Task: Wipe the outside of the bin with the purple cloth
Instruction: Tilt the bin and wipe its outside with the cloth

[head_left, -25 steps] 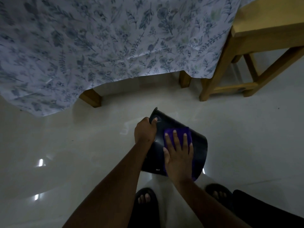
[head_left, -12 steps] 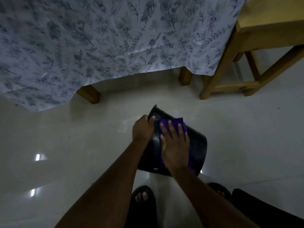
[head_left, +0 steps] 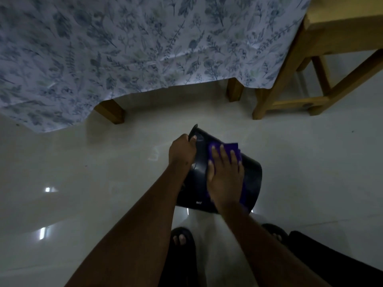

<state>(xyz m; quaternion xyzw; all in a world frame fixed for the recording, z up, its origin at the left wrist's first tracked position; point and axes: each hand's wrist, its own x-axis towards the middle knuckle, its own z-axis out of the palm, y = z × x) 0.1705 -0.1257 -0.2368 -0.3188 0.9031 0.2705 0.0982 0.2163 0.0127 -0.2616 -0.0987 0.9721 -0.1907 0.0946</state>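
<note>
A black bin [head_left: 251, 179] is tipped on its side above the pale floor, its rim pointing to the upper left. My left hand [head_left: 181, 152] grips that rim. My right hand [head_left: 226, 175] lies flat on the bin's curved wall, fingers spread, pressing the purple cloth [head_left: 233, 149] against it. The cloth shows beyond my fingertips and along the right edge of my palm; most of it is hidden under the hand.
A table draped in a leaf-patterned cloth [head_left: 124, 48] hangs ahead, with wooden legs [head_left: 110, 110] showing below it. A wooden stool [head_left: 310, 69] stands at the upper right. My sandalled feet [head_left: 182, 241] are just below the bin on the glossy floor [head_left: 83, 172].
My right hand has slid the purple cloth up the bin's wall toward the rim. My left hand has kept its grip on the rim.
</note>
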